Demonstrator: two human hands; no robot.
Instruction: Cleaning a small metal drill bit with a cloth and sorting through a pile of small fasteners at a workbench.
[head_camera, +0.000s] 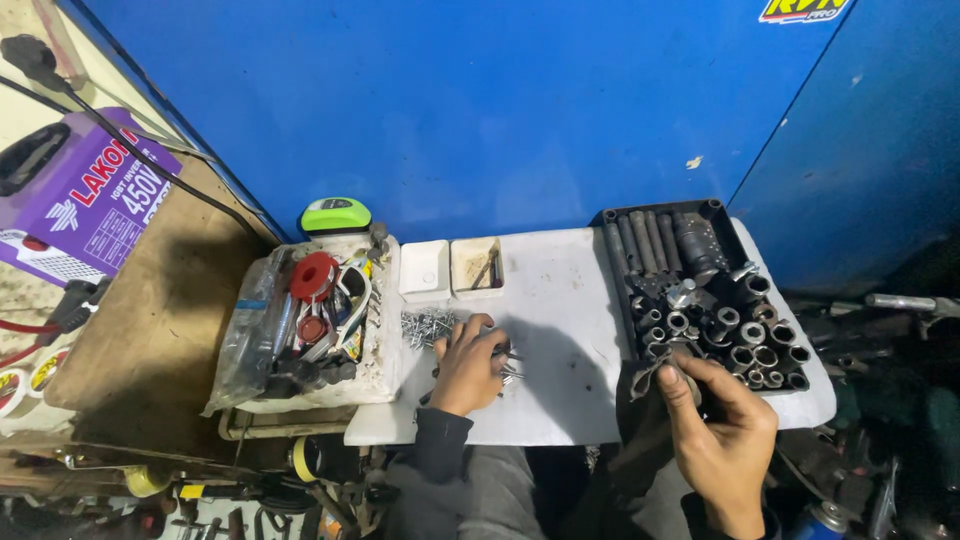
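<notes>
Left hand: palm down on the white board, fingers curled over loose screws; whether any are pinched cannot be told.
Right hand: closed on a dark cloth at the front edge of the tray, thumb on top.
Sockets: standing in rows in the tray, just beyond the right fingers.
Screws: heaped at the board's left end, beside the left fingers.
Box: small, open, behind the screws.
Bin: left of the board, holding red spools.
</notes>
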